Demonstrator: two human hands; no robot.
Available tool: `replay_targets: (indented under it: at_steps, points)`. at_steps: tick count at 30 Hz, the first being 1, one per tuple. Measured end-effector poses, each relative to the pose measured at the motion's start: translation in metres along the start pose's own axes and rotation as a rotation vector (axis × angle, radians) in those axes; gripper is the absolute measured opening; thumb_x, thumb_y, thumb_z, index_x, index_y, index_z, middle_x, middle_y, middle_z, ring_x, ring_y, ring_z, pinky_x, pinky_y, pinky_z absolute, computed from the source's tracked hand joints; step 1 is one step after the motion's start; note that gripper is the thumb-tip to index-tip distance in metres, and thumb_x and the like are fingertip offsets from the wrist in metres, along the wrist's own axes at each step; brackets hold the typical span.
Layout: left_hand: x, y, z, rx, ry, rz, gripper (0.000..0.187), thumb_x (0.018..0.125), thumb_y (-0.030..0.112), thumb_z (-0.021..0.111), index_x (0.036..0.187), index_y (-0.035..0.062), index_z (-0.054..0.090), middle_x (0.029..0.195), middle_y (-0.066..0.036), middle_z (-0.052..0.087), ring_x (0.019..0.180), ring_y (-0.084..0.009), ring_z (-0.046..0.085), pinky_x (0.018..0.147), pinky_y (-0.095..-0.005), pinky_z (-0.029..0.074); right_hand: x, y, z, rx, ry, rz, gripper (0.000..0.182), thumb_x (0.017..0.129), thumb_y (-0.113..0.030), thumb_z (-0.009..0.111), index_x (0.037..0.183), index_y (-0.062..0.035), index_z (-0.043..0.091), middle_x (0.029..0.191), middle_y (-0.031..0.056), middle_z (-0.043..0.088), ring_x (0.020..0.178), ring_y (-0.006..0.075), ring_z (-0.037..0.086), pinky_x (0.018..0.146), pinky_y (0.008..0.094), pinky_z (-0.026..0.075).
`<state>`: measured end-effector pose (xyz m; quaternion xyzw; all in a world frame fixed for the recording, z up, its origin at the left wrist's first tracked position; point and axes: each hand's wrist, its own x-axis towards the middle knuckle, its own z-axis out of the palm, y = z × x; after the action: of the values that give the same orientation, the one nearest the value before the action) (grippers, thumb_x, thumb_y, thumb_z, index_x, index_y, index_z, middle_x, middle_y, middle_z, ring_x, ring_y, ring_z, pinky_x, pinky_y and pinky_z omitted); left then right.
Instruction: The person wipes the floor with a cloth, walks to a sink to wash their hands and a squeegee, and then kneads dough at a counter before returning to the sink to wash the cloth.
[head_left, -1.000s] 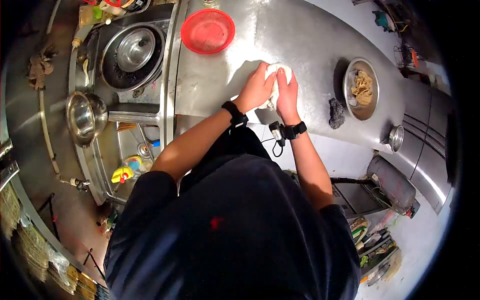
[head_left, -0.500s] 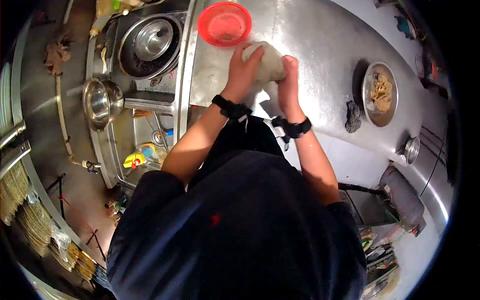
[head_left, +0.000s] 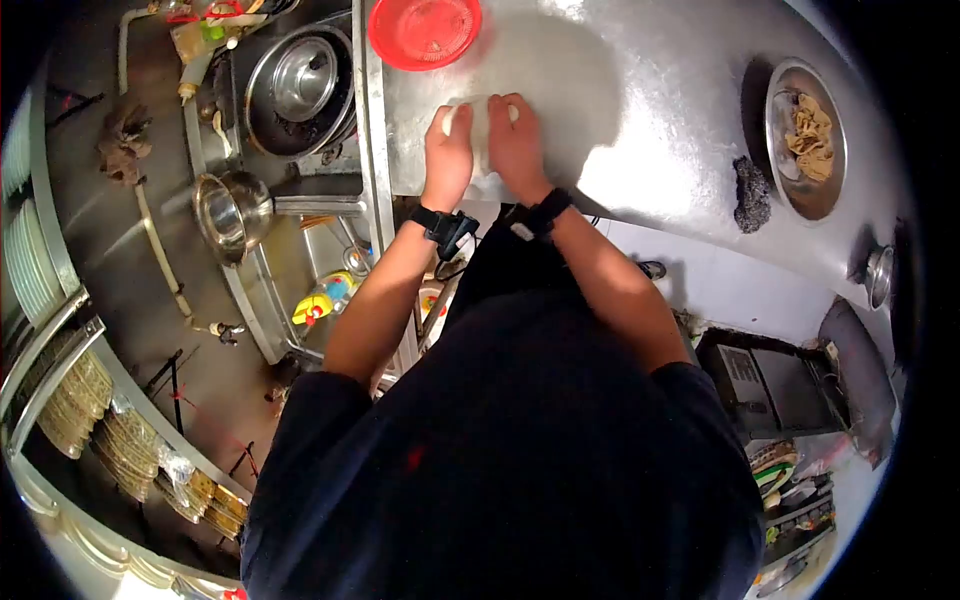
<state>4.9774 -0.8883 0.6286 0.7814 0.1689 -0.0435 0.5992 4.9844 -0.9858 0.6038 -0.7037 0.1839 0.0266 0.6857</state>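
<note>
My left hand (head_left: 449, 158) and my right hand (head_left: 516, 146) are side by side on the steel counter (head_left: 560, 100), near its front edge. Between them they grip a pale grey-white cloth (head_left: 481, 130), bunched up, with the fingers of both hands curled over its top. Much of the cloth is hidden under the fingers. Just beyond my hands lies a red plastic basket (head_left: 425, 30). Both wrists wear black bands with small devices.
At the right of the counter are a metal bowl with tan, crumpled pieces (head_left: 840, 150) and a dark scouring pad (head_left: 751, 195). Nested metal bowls (head_left: 303, 80), a steel bowl (head_left: 232, 218) and a sink with a yellow bottle (head_left: 318, 305) are at the left.
Both hands have come down and closer together on the counter, moving left and nearer my body with the cloth. The camera view has also shifted.
</note>
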Motion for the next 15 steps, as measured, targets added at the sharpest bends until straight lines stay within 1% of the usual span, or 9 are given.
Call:
replay_targets:
  at_steps: [2, 3, 4, 5, 8, 9, 10, 13, 15]
  points:
    - [-0.001, 0.004, -0.008, -0.019, -0.042, 0.025, 0.026, 0.096, 0.022, 0.051, 0.11, 0.0009, 0.056, 0.09, -0.007, 0.058, 0.081, -0.0114, 0.051, 0.067, -0.0293, 0.045, 0.001, 0.002, -0.013, 0.003, -0.09, -0.045, 0.021, 0.092, -0.021, 0.054, 0.099, -0.0006, 0.054, 0.082, 0.0167, 0.061, 0.073, 0.026, 0.057, 0.07, 0.0376, 0.046]
    - [-0.002, 0.016, -0.013, -0.304, -0.136, -0.186, 0.029, 0.096, 0.024, 0.051, 0.117, 0.0039, 0.052, 0.101, -0.009, 0.056, 0.09, -0.0148, 0.052, 0.073, -0.0323, 0.046, 0.004, 0.002, -0.02, -0.003, -0.166, -0.096, 0.018, 0.092, -0.018, 0.054, 0.099, -0.0006, 0.055, 0.088, 0.0123, 0.062, 0.077, 0.0202, 0.054, 0.074, 0.0346, 0.046]
    - [-0.005, 0.028, -0.018, -0.587, -0.233, -0.403, 0.035, 0.096, 0.027, 0.051, 0.125, 0.0069, 0.048, 0.112, -0.012, 0.055, 0.099, -0.0182, 0.054, 0.08, -0.0354, 0.047, 0.005, 0.001, -0.027, 0.012, -0.25, -0.155, 0.019, 0.091, -0.016, 0.054, 0.105, -0.0028, 0.056, 0.101, 0.0125, 0.061, 0.093, 0.0214, 0.056, 0.086, 0.0343, 0.044]
    - [-0.008, 0.04, -0.019, -0.869, -0.331, -0.624, 0.042, 0.096, 0.03, 0.051, 0.132, 0.01, 0.043, 0.123, -0.014, 0.053, 0.108, -0.0215, 0.055, 0.086, -0.0385, 0.048, 0.004, 0.003, -0.03, 0.022, -0.244, -0.152, 0.019, 0.091, -0.016, 0.054, 0.105, -0.0028, 0.056, 0.101, 0.0125, 0.061, 0.093, 0.0214, 0.056, 0.086, 0.0343, 0.044]
    - [-0.007, 0.027, -0.006, -0.728, -0.238, -0.514, 0.037, 0.096, 0.031, 0.052, 0.126, 0.0098, 0.047, 0.11, -0.009, 0.059, 0.095, -0.019, 0.06, 0.075, -0.0344, 0.05, -0.004, 0.009, -0.034, 0.137, -0.295, -0.39, 0.03, 0.089, -0.023, 0.059, 0.114, -0.0058, 0.054, 0.117, 0.0172, 0.056, 0.112, 0.0311, 0.051, 0.097, 0.0394, 0.039]
    - [-0.006, 0.025, 0.003, -0.597, -0.153, -0.39, 0.036, 0.095, 0.032, 0.052, 0.123, 0.0096, 0.048, 0.101, -0.005, 0.062, 0.088, -0.0162, 0.061, 0.067, -0.0309, 0.05, -0.004, 0.009, -0.035, -0.055, -0.227, -0.417, 0.033, 0.09, -0.025, 0.059, 0.116, -0.0066, 0.054, 0.119, 0.0175, 0.054, 0.116, 0.0323, 0.048, 0.101, 0.0405, 0.037]
    - [-0.005, 0.024, 0.01, -0.535, -0.092, -0.323, 0.026, 0.095, 0.023, 0.055, 0.114, 0.0051, 0.055, 0.098, -0.004, 0.063, 0.08, -0.0109, 0.06, 0.072, -0.0267, 0.049, -0.001, 0.009, -0.036, -0.248, -0.153, -0.444, 0.035, 0.09, -0.027, 0.059, 0.119, -0.0075, 0.054, 0.121, 0.0179, 0.053, 0.12, 0.0334, 0.045, 0.104, 0.0415, 0.034]
    - [-0.005, 0.014, 0.029, -0.427, -0.045, -0.188, 0.017, 0.094, 0.017, 0.055, 0.102, 0.0026, 0.061, 0.092, -0.002, 0.063, 0.079, -0.009, 0.057, 0.071, -0.0256, 0.047, -0.007, -0.011, -0.041, -0.205, -0.099, -0.201, 0.032, 0.091, -0.031, 0.056, 0.11, -0.0053, 0.058, 0.116, 0.0221, 0.054, 0.109, 0.0387, 0.051, 0.093, 0.0423, 0.042]
    - [-0.004, 0.014, 0.039, -0.405, -0.033, -0.235, 0.017, 0.093, 0.014, 0.054, 0.096, 0.0009, 0.064, 0.09, -0.002, 0.063, 0.08, -0.0086, 0.056, 0.071, -0.0245, 0.046, -0.006, -0.007, -0.046, -0.254, -0.082, -0.265, 0.03, 0.09, -0.027, 0.057, 0.108, -0.0027, 0.058, 0.111, 0.0219, 0.056, 0.103, 0.0391, 0.053, 0.089, 0.0424, 0.043]
